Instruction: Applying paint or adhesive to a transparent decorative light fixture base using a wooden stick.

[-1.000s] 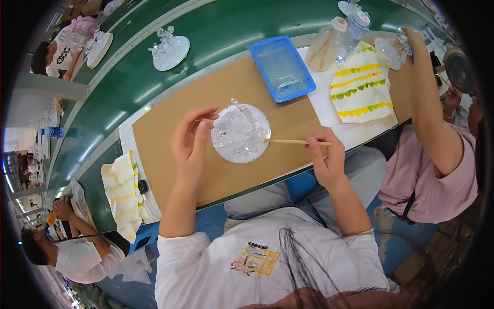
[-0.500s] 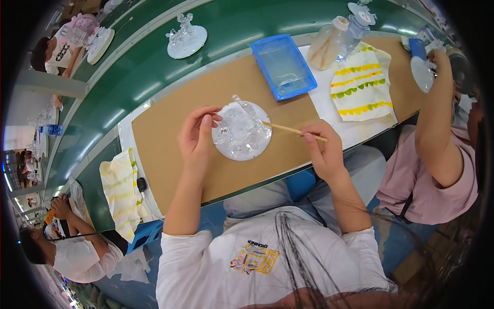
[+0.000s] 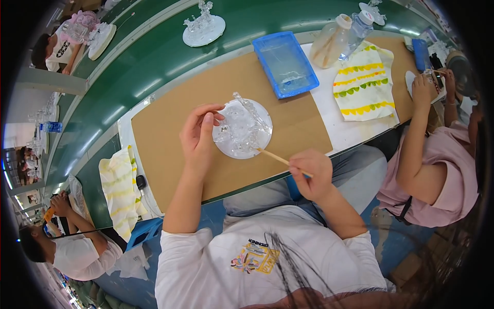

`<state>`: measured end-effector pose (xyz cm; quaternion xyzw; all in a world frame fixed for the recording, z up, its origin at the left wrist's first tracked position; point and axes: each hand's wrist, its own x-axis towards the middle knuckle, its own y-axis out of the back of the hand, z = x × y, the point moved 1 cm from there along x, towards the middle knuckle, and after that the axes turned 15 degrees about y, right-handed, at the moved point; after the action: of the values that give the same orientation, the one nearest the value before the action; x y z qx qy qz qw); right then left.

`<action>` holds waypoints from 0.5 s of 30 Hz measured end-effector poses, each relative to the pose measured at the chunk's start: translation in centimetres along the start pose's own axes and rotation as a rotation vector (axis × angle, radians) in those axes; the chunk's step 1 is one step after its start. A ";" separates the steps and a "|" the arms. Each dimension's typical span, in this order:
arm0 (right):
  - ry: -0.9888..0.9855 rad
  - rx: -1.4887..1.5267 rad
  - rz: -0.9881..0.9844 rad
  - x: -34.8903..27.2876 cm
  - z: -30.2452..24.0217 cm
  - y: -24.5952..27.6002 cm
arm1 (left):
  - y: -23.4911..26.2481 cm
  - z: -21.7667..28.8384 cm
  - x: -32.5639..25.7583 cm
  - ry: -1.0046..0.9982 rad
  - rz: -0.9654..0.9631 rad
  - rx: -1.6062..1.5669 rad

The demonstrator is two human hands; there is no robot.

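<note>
A white round disc (image 3: 263, 114) lies on the brown board, bearing a clear, shiny plastic piece (image 3: 237, 126) with many small parts. My right hand (image 3: 314, 172) is closed around a thin wooden stick (image 3: 280, 158). The stick slants up to the left, its tip at the clear piece's near right side. At the left edge of the disc my left hand (image 3: 198, 136) is held with thumb and fingers curved and apart. Its fingertips are beside the clear piece; whether they touch it I cannot make out.
Behind the disc stands a blue tray (image 3: 285, 64). Bottles (image 3: 332, 41) and a yellow-and-green patterned cloth (image 3: 364, 85) are to its right. Another cloth (image 3: 118, 188) lies left. On the green belt (image 3: 149, 67) stands another clear piece (image 3: 205, 28). A co-worker (image 3: 432, 159) sits at right.
My right hand has moved toward me and left, taking the stick's tip from the disc's right side to its near edge. The clear piece on the belt has shifted right and farther away.
</note>
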<state>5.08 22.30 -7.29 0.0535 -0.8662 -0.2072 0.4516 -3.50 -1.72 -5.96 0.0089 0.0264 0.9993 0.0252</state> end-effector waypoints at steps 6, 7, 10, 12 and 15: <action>0.206 -0.160 -0.063 -0.1 -1.1 -0.6 | 0.0 0.1 0.0 -0.004 -0.012 -0.018; 0.207 -0.159 -0.063 0.0 -1.1 -0.7 | 0.0 0.1 0.0 -0.004 -0.011 -0.018; 0.221 -0.173 -0.036 -0.1 -1.2 -1.0 | -0.1 0.3 -0.1 -0.001 -0.015 -0.023; 0.210 -0.163 -0.059 -0.3 -0.7 -1.6 | 0.1 0.3 -0.2 -0.013 -0.013 -0.011; 0.173 -0.122 -0.029 0.0 -1.2 -0.5 | 0.1 0.1 -0.2 -0.007 -0.019 -0.042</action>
<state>6.06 21.45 -6.90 0.0560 -0.8088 -0.2608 0.5241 -3.34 -1.83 -5.81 0.0116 0.0056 0.9993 0.0348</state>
